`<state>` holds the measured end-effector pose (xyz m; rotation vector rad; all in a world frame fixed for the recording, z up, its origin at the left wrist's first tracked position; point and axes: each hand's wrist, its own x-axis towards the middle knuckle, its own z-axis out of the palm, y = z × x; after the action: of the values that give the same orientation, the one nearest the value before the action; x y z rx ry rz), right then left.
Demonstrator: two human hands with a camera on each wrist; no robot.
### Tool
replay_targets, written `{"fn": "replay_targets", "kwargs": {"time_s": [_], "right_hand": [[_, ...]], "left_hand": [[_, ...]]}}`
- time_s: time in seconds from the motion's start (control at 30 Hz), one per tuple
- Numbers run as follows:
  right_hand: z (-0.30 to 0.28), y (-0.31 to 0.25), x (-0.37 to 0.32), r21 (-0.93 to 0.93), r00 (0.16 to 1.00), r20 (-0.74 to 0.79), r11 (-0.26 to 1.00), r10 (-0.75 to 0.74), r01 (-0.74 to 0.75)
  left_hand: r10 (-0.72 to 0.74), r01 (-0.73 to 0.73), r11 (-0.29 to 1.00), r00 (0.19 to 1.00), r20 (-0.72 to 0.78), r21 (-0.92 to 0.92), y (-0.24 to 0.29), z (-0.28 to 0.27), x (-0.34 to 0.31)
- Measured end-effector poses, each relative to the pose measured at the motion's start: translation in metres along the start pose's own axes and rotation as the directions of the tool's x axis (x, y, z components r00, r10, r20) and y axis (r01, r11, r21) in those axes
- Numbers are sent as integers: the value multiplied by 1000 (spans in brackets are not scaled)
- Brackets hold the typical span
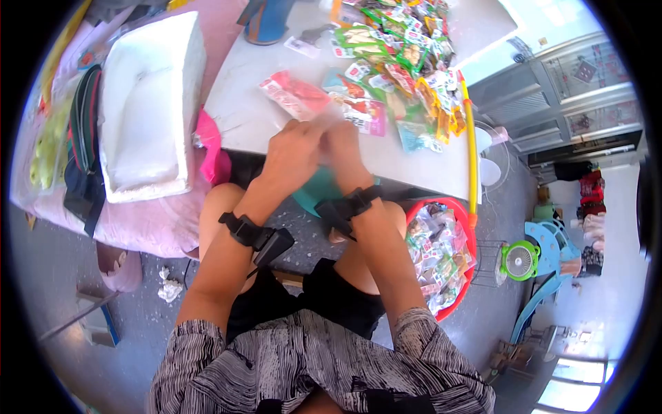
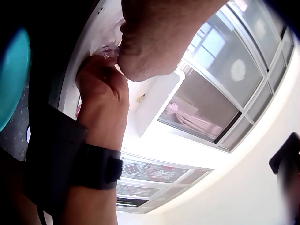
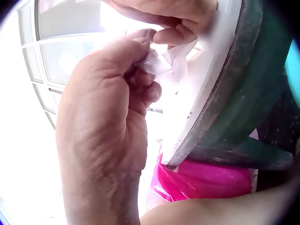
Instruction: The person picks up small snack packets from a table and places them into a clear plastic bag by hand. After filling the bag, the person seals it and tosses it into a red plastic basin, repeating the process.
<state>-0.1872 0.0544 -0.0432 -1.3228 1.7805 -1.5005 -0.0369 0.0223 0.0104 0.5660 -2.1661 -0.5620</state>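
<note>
Both hands meet over the table's near edge, fingertips close together. My left hand (image 1: 293,155) (image 2: 154,37) (image 3: 103,117) pinches a crumpled piece of clear plastic (image 3: 157,63) between thumb and fingers. My right hand (image 1: 341,148) (image 2: 103,91) (image 3: 173,14) pinches the same plastic (image 2: 110,50) from the other side. Fingers are blurred in the head view, and the left fingertips are hidden in the left wrist view. Just beyond them is a red-and-pink packet (image 1: 296,93); whether it joins the held plastic, I cannot tell. A pink-purple packet (image 1: 372,117) lies beside the right fingers.
Many colourful packets (image 1: 407,48) are heaped on the white table (image 1: 238,96). A yellow pole (image 1: 472,152) runs along its right edge. The red basket (image 1: 471,241) at lower right holds many packets. Left are a white foam box (image 1: 148,110) and a bright pink bag (image 1: 215,155) (image 3: 206,180).
</note>
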Motion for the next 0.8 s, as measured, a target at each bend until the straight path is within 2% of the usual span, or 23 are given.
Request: {"fn": "replay_targets", "kwargs": {"time_s": [0.03, 0.1, 0.13, 0.17, 0.2, 0.27, 0.3, 0.33, 0.4, 0.53, 0.63, 0.67, 0.77, 0.8], "right_hand": [[-7, -8, 0, -224, 975, 102, 950, -199, 218], [-14, -33, -4, -177, 988, 99, 975, -121, 137], [-12, -64, -10, 109, 987, 21, 981, 156, -158], [-12, -80, -16, 396, 902, 29, 823, 432, -407], [-25, -78, -19, 322, 919, -3, 870, 394, -372], [-55, -72, -8, 48, 914, -203, 936, 351, -349], [-76, -52, 1, -272, 949, -309, 950, 62, -151], [-96, -33, 11, -575, 918, -313, 818, -244, 21], [-117, -31, 32, -896, 814, -257, 444, -521, 1], [-132, -27, 64, -980, 816, -114, 200, -567, 2], [-141, -24, 81, -994, 853, -106, 68, -511, -83], [-145, -26, 77, -990, 892, -140, 41, -430, -135], [-147, -39, 43, -955, 884, -95, 292, -458, 48], [-145, -44, 25, -878, 907, -199, 479, -370, 3]], "left_hand": [[-11, 11, 1000, 1000, -3, 19, 1, -2, 0], [-35, 35, 995, 999, 0, 96, -5, -3, 0], [-49, 48, 987, 999, 7, 152, -10, 0, -2], [-69, 64, 976, 998, 14, 208, -12, 2, -3], [-62, 61, 973, 998, -1, 221, -10, 0, -2], [-101, 96, 970, 995, 12, 223, -12, 0, -3], [-120, 113, 968, 993, 19, 225, -13, 0, -3], [-123, 117, 968, 992, 14, 220, -12, 0, -4], [-125, 121, 969, 992, 4, 216, -12, -1, -3], [-86, 95, 972, 995, -49, 213, -12, -1, 0], [-85, 96, 970, 995, -57, 225, -14, 0, 0], [-92, 99, 967, 995, -43, 236, -14, 0, 0], [-85, 93, 964, 995, -41, 249, -13, 0, 0], [-76, 85, 965, 996, -46, 249, -13, 0, 0]]}}
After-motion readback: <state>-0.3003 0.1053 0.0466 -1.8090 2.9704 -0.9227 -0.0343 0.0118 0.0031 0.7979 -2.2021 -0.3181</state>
